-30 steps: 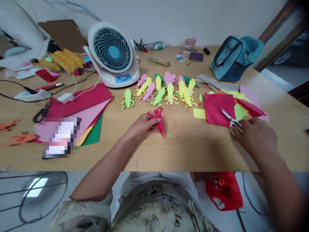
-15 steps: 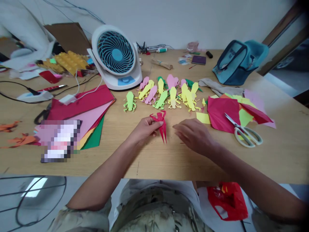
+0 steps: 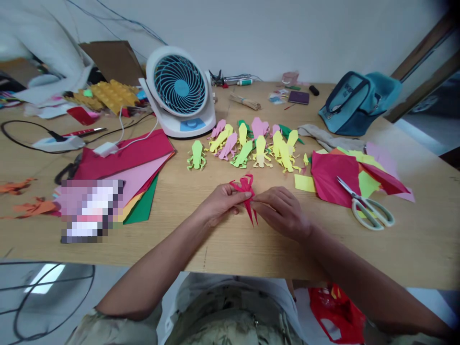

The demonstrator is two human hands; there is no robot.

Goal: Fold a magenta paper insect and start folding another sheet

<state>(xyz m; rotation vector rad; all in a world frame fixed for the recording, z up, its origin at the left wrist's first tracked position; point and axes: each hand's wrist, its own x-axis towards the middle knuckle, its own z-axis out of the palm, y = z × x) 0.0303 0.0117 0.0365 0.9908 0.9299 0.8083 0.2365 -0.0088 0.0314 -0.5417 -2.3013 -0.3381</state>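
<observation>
Above the front part of the table, a red folded-paper figure [image 3: 247, 184] with thin pointed legs is pinched by my left hand [image 3: 224, 201], thumb on top. From the other side my right hand [image 3: 282, 211] reaches the figure; its thumb and fingers are closed at the paper's right edge, and the fingertips partly cover it. Beyond both hands lies a group of folded-paper frogs, among them a light green frog [image 3: 196, 155], a pink frog [image 3: 259, 127] and a yellow frog [image 3: 284, 153]. Scissors [image 3: 372, 211] rest partly on red paper [image 3: 332, 175] to the right.
At the back stands a white and blue fan [image 3: 181, 88]. Coloured paper sheets [image 3: 143, 199] and a blurred-out phone [image 3: 91, 211] lie left, near orange paper figures [image 3: 36, 207]. A blue bag [image 3: 359, 103] is at the back right; a red plastic bag [image 3: 338, 314] hangs below the table edge.
My right hand has moved left and closed onto the red paper figure, which my left hand still holds. The whole view has shifted slightly.
</observation>
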